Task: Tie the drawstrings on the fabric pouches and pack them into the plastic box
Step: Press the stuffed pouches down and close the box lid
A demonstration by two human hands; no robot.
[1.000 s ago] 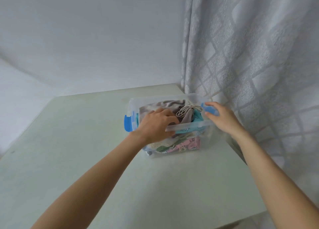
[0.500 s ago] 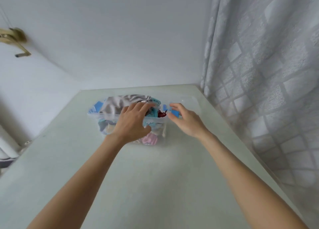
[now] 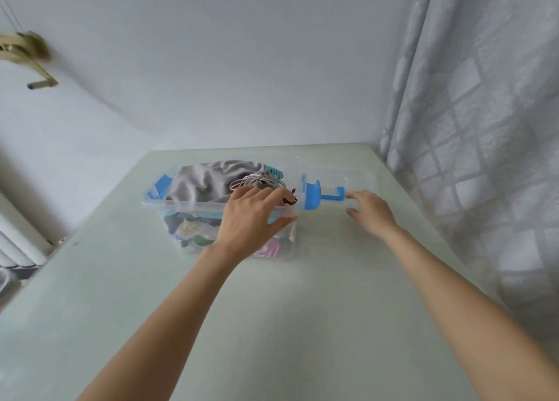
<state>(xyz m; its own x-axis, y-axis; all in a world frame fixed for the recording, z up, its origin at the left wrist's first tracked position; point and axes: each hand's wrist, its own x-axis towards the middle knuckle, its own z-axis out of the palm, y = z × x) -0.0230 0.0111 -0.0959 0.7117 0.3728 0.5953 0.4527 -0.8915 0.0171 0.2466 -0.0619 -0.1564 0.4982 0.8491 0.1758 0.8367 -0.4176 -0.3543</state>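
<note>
Lower pouches blurred behind the plastic box wall, partly hidden by the left hand.

1. The left hand is reaching forward, palm down, with its fingers spread and nearly straight and its thumb splayed to the right.
2. The right hand is stretching forward to the right of the left hand, well apart from it, its fingers extended and loosely bent.
3. Both bare forearms are extending from the bottom edge, converging slightly.
</note>
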